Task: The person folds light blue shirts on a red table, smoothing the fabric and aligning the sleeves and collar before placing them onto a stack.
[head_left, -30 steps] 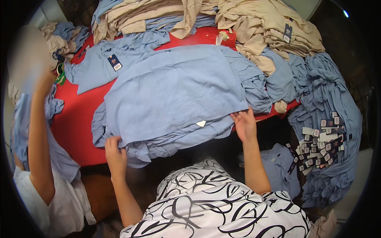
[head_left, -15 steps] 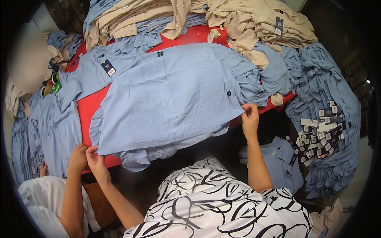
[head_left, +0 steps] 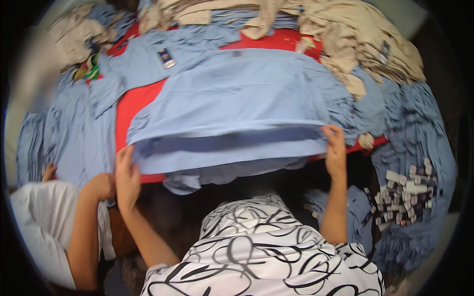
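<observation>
Light blue shirt (head_left: 232, 98) lies spread flat on the red table (head_left: 136, 103), near edge lifted off the surface. Left hand (head_left: 127, 177) pinches the near-left corner of the hem, fingers closed on the cloth; right hand (head_left: 335, 150) does the same at the near-right corner, thumb under, fingers over.

Fabric looks thin, soft, light: it sags between the two grips and a darker fold shows underneath, so prob. no stiffness to rely on. Best hold seems to be the corners/side seams, w/ both hands well apart to keep the edge taut; a mid-hem grip would likely bunch it.

A co-worker's hand (head_left: 98, 185) sits just beside the left hand. Beige garments (head_left: 355, 39) are piled at the far side, small tags (head_left: 405, 195) on the blue pile at right.
</observation>
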{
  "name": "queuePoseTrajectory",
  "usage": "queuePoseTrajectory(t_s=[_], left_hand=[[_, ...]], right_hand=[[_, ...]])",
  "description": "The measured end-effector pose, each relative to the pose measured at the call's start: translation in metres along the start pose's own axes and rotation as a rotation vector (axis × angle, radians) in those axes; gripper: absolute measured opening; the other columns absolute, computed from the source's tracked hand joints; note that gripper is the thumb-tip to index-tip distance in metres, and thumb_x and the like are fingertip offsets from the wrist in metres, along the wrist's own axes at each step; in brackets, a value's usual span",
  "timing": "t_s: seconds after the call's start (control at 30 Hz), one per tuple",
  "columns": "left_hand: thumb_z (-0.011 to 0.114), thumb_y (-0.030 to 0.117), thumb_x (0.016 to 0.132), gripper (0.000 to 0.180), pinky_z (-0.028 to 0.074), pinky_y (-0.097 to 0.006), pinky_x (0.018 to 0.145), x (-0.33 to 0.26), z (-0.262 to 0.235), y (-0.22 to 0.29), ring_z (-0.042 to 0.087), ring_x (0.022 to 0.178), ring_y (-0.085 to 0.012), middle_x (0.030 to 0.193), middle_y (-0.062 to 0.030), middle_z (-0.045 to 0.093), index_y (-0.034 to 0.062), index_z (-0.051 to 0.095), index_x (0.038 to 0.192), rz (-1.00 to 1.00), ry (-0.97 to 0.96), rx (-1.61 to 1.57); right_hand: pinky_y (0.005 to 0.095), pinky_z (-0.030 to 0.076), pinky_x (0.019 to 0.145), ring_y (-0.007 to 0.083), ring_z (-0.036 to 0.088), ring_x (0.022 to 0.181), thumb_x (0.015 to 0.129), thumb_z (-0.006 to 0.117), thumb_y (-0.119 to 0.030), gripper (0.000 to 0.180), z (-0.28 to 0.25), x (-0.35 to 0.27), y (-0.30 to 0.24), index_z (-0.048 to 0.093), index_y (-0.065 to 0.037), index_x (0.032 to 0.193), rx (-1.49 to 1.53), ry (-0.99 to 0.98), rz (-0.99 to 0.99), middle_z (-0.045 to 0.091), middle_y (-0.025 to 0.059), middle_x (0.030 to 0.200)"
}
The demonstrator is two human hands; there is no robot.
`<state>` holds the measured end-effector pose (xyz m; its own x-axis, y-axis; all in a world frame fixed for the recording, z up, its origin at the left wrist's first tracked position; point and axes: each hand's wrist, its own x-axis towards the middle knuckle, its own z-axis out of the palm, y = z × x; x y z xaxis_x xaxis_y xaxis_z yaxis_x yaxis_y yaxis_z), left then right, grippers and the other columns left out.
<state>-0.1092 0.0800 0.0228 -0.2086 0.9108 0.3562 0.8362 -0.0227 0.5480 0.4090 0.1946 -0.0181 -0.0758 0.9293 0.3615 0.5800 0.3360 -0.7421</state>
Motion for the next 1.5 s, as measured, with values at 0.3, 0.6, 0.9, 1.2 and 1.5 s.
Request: queuePoseTrajectory(t_s=[0.3, 0.6, 0.9, 1.2, 1.5], left_hand=[[0.054, -0.006, 0.074, 0.070, 0.044, -0.029, 0.069, 0.020, -0.012, 0.036, 0.046, 0.072, -0.0170, 0.124, -0.0135, 0.051, -0.0033, 0.036, 0.141, -0.198, -0.180, -0.182], [0.048, -0.006, 0.078, 0.065, 0.043, -0.035, 0.097, 0.021, -0.011, 0.038, 0.053, 0.123, -0.0374, 0.134, -0.0267, 0.051, -0.0056, 0.036, 0.142, -0.130, -0.069, -0.071], [0.044, -0.008, 0.076, 0.037, 0.046, -0.029, 0.074, 0.036, -0.041, 0.052, 0.061, 0.079, -0.0243, 0.100, -0.0165, 0.066, -0.0055, 0.062, 0.109, 0.013, 0.080, -0.127], [0.064, 0.009, 0.071, 0.037, 0.052, -0.030, 0.065, -0.028, -0.105, 0.046, 0.068, 0.082, -0.0230, 0.091, -0.0213, 0.066, -0.0046, 0.060, 0.106, 0.155, -0.518, -0.984], [0.066, 0.028, 0.090, 0.042, 0.048, -0.026, 0.073, 0.039, 0.035, 0.018, 0.061, 0.078, -0.0139, 0.094, -0.0115, 0.065, -0.0019, 0.060, 0.118, -0.424, -0.257, -0.283]], right_hand=[[0.0344, 0.021, 0.115, 0.0274, 0.034, 0.139, 0.075, 0.038, 0.008, 0.064, -0.033, 0.025, -0.037, 0.044, 0.002, 0.138, -0.095, 0.007, -0.073, 0.041, 0.0156, 0.146], [0.0342, 0.021, 0.115, 0.0238, 0.035, 0.139, 0.082, 0.041, 0.010, 0.059, -0.050, 0.040, -0.063, 0.040, 0.005, 0.141, 0.065, 0.137, -0.076, 0.040, 0.0158, 0.148], [0.0316, 0.029, 0.111, 0.0205, 0.045, 0.130, 0.088, 0.045, 0.011, 0.041, -0.067, 0.068, -0.053, 0.056, 0.005, 0.127, 0.313, 0.325, -0.089, 0.054, 0.0164, 0.134], [0.0284, 0.036, 0.068, 0.0168, 0.044, 0.070, 0.086, 0.059, -0.020, 0.018, -0.162, -0.021, -0.012, 0.050, -0.004, 0.087, 0.903, -0.070, -0.115, 0.047, 0.0075, 0.078], [0.0198, 0.042, 0.061, 0.0058, 0.051, 0.071, 0.096, 0.054, -0.019, 0.026, -0.051, 0.059, 0.006, 0.065, -0.001, 0.111, 0.428, -0.103, 0.388, 0.066, 0.0050, 0.095]])
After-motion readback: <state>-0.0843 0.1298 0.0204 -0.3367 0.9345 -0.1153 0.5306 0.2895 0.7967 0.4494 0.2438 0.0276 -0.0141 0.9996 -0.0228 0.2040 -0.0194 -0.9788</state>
